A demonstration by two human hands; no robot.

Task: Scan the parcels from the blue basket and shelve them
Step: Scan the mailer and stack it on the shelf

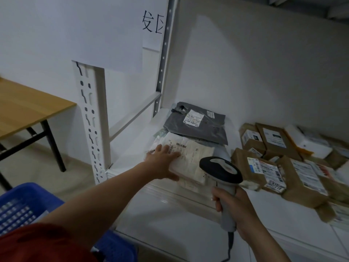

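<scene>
Shelf point(179, 214) of white metal, seen from above by the person working at it. The left hand point(163, 163) reaches forward and lies flat on a white parcel point(192, 157) at the left end of the shelf, fingers straight and spread across its labelled top, thumb against its near edge. This parcel rests on the shelf, its far end overlapping a grey bag point(198, 127) that lies further back by the wall.

The right hand point(236, 210) is wrapped around the grip of a scanner point(221, 171), whose dark head points forward just to the right of the white parcel. No scanning light is visible, so it is unclear whether this parcel has been read.

To the right, a crowd of brown boxes point(264, 167) with printed labels already sits on the shelf, suggesting much of the work is done. The blue basket point(20, 207) stands low at the left; only a rim and part of its mesh wall show, with a pale corner inside, so how many parcels remain cannot be told. The white parcel looks like the one now being set in place.
</scene>
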